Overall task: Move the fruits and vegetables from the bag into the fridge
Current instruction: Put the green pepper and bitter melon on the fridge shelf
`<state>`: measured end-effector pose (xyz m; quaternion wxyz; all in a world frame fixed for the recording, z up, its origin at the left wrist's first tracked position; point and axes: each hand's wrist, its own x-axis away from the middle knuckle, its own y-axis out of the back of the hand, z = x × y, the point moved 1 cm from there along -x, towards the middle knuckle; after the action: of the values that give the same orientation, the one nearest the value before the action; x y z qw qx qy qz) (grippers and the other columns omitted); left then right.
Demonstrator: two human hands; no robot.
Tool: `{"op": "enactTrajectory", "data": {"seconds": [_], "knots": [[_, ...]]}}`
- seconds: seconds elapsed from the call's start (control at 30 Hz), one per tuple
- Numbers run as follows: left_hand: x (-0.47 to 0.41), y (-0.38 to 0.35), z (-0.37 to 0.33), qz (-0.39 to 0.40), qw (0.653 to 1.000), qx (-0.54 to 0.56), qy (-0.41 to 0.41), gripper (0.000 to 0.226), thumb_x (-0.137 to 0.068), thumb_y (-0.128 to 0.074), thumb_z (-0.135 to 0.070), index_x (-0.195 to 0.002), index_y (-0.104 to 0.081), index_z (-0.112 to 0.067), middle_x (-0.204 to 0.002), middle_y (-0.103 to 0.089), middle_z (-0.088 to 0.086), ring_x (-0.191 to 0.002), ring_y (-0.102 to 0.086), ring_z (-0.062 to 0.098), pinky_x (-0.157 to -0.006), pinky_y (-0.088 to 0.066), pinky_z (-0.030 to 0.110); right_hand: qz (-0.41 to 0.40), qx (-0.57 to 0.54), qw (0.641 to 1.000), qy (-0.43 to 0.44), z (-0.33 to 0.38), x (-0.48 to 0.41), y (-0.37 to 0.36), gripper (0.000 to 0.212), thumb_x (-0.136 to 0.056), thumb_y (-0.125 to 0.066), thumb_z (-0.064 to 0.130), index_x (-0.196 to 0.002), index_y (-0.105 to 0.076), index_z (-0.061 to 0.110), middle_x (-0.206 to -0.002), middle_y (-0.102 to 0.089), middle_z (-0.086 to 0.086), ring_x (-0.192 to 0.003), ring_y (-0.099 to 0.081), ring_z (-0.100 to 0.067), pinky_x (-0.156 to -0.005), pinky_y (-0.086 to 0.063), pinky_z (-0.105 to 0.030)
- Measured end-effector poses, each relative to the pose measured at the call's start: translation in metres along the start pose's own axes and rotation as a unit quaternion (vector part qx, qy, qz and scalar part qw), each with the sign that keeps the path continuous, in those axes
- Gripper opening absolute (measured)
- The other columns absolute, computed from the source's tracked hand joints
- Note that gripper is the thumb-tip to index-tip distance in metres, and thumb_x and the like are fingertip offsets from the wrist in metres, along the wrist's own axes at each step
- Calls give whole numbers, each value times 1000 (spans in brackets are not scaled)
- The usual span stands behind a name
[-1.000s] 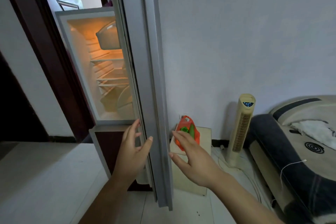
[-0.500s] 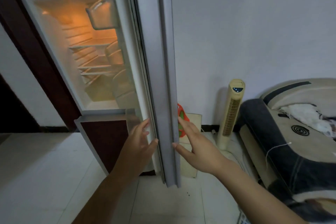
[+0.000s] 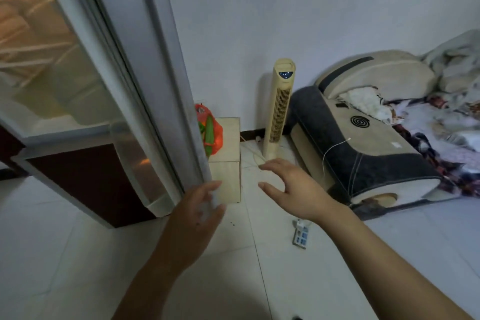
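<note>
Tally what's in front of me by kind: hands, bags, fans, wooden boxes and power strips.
hands, left hand and right hand: 2
orange bag: 1
tower fan: 1
wooden box: 1
power strip: 1
total: 6

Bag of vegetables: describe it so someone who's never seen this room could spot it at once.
Find the open fridge door on the left; just behind its edge a low wooden box stands against the wall. The bag sits on it, the only orange thing there, with green vegetables showing through.

Orange bag [image 3: 218, 135], green vegetables [image 3: 209, 132] inside, sits on a pale box [image 3: 228, 163]; fridge [image 3: 145, 47] open alongside.
</note>
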<state>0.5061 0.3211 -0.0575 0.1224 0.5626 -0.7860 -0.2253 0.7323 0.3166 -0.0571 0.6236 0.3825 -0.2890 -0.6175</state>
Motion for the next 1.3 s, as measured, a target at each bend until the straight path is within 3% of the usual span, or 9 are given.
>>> {"op": "enactTrajectory", "data": {"seconds": [0.13, 0.23, 0.4, 0.63, 0.73, 0.83, 1.0, 1.13, 1.3], "knots": [[-16, -41, 7, 53, 996, -65, 30, 33, -86, -62, -33, -110, -48, -49, -111, -51, -22, -107, -50, -3, -80, -44, 17, 60, -9, 997, -39, -47, 16, -25, 43, -91, -51, 40, -129, -51, 20, -131, -53, 3, -117, -50, -12, -95, -40, -22], [-44, -76, 8, 87, 985, -142, 51, 37, -88, -58, -35, -123, -49, -36, -123, -48, -18, -109, -48, 1, -87, -40, 19, 86, -35, 993, -66, -76, 19, -39, 40, -91, -53, 37, -126, -54, 19, -130, -53, 1, -118, -50, -17, -97, -43, -32], [-110, -137, -2, 92, 969, -212, 90, 39, -90, -54, -37, -128, -48, -28, -132, -47, -7, -115, -48, 11, -90, -39, 23, 89, -47, 993, -66, -130, -9, -22, 40, -91, -53, 37, -126, -54, 19, -131, -51, 1, -118, -49, -18, -95, -44, -34], [-186, -199, -10, 189, 942, -230, 156, 40, -90, -52, -42, -126, -49, -25, -129, -50, -3, -111, -49, 13, -93, -42, 28, 101, -25, 990, -100, -226, -43, 32, 41, -92, -50, 40, -129, -50, 21, -132, -50, 4, -113, -52, -14, -88, -40, -22], [-206, -197, -9, 147, 952, -189, 193, 39, -90, -53, -42, -125, -50, -26, -123, -52, -6, -101, -48, 9, -86, -43, 26, 118, -35, 989, -84, -242, -70, 39, 39, -92, -50, 41, -126, -53, 22, -129, -52, 5, -110, -52, -9, -88, -39, -18], [-231, -181, 1, 96, 952, -185, 226, 39, -90, -53, -41, -125, -51, -24, -126, -53, -4, -106, -50, 12, -88, -43, 27, 138, -34, 989, -42, -242, -122, 33, 38, -92, -51, 40, -125, -53, 22, -128, -53, 6, -96, -52, -2, -82, -35, -13], [-292, -156, 30, 45, 945, -190, 261, 41, -89, -53, -42, -126, -50, -23, -129, -52, -2, -113, -52, 16, -93, -44, 30, 176, -33, 984, 13, -227, -214, 10, 36, -91, -52, 39, -125, -53, 26, -125, -53, 9, -111, -50, -6, -89, -34, -12], [-382, -155, 55, 46, 953, -172, 244, 41, -89, -53, -41, -125, -50, -24, -127, -52, -1, -112, -52, 16, -92, -46, 32, 183, -8, 983, 11, -247, -290, 5, 34, -91, -52, 40, -123, -53, 29, -124, -53, 12, -109, -48, 0, -80, -29, -3], [-497, -134, 96, 77, 947, -174, 258, 42, -88, -53, -38, -127, -51, -21, -129, -54, 3, -115, -51, 20, -94, -44, 32, 168, 7, 984, -63, -282, -391, 19, 35, -89, -53, 44, -122, -52, 31, -127, -54, 9, -112, -49, -6, -94, -39, -21]]}}
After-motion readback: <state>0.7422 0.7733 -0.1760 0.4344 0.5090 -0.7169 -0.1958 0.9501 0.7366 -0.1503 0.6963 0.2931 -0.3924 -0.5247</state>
